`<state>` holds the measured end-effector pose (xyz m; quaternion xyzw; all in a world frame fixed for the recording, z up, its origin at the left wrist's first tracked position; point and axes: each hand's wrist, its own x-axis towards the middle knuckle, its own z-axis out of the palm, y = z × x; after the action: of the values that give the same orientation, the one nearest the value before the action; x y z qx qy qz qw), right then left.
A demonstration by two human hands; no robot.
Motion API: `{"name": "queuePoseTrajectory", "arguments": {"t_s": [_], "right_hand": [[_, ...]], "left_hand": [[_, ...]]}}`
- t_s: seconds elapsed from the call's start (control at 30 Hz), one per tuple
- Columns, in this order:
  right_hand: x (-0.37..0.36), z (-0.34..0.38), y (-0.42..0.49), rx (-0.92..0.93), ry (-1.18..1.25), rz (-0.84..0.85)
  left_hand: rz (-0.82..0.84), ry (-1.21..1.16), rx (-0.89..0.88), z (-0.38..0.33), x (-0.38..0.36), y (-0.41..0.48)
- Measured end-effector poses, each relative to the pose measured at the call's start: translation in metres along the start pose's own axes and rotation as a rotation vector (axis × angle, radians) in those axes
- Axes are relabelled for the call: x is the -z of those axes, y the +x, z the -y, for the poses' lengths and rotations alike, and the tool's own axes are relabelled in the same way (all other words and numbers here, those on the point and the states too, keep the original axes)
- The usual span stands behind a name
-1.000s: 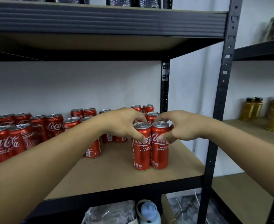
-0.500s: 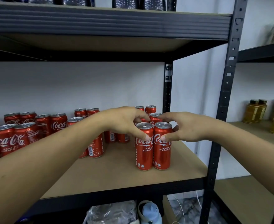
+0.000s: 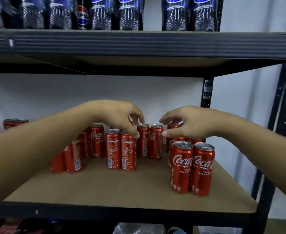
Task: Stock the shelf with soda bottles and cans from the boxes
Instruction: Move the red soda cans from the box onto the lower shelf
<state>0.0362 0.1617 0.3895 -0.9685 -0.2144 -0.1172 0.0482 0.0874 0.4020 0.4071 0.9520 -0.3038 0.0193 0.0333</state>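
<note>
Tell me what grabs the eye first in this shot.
Two bare arms reach in, the left hand and right hand curling over the red Coca-Cola cans on the middle shelf. A neat pair of cans stands front right, and dark Pepsi bottles line the shelf above.

The left hand (image 3: 118,119) and right hand (image 3: 189,123) are hovering, fingers loosely curled, above red Coca-Cola cans (image 3: 156,144) standing on the shelf (image 3: 122,188), with Pepsi bottles (image 3: 130,12) lining the upper shelf (image 3: 139,43).

Red white-scripted cans (image 3: 182,166), dark blue-labelled bottles (image 3: 130,12), black-framed tan shelf (image 3: 105,186).
</note>
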Motion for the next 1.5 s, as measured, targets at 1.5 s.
{"name": "queuePoseTrajectory", "arguments": {"t_s": [1.5], "right_hand": [[-0.049,0.049,0.104,-0.238,0.06,0.32]], "left_hand": [[0.069,-0.216,0.122,0.062,-0.054,0.026]]}}
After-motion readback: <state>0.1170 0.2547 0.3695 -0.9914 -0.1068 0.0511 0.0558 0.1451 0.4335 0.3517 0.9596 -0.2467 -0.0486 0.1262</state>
